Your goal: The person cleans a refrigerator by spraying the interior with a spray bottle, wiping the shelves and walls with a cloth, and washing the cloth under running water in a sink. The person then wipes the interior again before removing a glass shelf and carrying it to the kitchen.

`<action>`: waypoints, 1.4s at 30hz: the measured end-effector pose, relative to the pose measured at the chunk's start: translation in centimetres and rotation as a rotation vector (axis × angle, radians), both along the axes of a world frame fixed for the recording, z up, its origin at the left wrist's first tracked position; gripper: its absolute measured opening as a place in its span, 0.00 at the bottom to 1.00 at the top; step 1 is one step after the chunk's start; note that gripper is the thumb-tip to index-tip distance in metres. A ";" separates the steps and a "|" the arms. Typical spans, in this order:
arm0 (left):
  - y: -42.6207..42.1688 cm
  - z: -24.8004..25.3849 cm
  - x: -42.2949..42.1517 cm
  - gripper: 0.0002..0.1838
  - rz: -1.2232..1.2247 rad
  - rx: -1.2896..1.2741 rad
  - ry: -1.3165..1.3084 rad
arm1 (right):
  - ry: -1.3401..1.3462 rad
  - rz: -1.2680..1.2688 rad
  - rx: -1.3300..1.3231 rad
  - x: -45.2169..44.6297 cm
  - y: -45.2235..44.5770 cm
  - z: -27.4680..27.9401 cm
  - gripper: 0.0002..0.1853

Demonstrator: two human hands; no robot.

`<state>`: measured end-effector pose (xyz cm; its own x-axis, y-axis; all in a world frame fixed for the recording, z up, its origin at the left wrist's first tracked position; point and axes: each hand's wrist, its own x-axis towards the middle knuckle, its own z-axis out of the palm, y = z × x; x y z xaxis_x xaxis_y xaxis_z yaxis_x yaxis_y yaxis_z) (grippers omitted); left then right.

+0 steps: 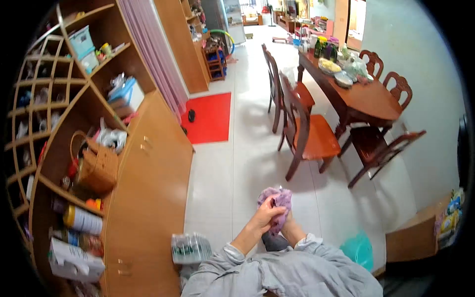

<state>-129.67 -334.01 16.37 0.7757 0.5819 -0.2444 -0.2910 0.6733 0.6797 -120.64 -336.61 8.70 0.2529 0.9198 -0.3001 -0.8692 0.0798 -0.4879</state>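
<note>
one bunched purple cloth [283, 198] is over the floor [213, 198], on the near side of the wooden tabletop [373, 101]. the left hand [266, 214] has its fingers closed on it; the right hand [291, 228] is partly hidden, its grip impossible to tell. loose folds could slip out, or snag on the chair [319, 138] beside the tabletop if swung too close.

Crumpled purple cloth [281, 199], bunched in both hands [269, 214].
</note>
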 end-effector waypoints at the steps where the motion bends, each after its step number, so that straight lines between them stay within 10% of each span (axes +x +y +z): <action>1: 3.8 0.4 1.4 0.23 -0.005 0.021 0.012 | -0.007 -0.023 -0.018 0.7 3.6 1.0 0.29; 5: 16.4 1.6 4.6 0.22 0.081 -0.088 0.038 | -0.272 -0.141 -0.167 0.0 16.8 8.5 0.34; 8: 24.9 3.1 5.1 0.22 0.173 -0.084 0.084 | 0.292 0.054 0.160 4.7 27.1 0.6 0.19; 16: 50.5 -0.2 9.4 0.18 0.206 -0.083 -0.056 | 0.228 0.216 0.093 9.8 53.0 -3.2 0.17; 32: 102.2 2.8 31.8 0.17 -0.042 0.018 0.021 | -0.173 -0.187 -0.023 32.1 100.8 3.7 0.15; 42: 134.7 3.7 41.4 0.11 0.349 0.326 0.344 | -0.282 -0.267 -0.182 47.2 131.4 8.1 0.07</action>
<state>-88.25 -199.32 20.07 0.4322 0.8761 -0.2136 -0.1837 0.3175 0.9303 -73.48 -205.21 16.81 0.5702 0.7496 -0.3362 -0.6603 0.1747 -0.7304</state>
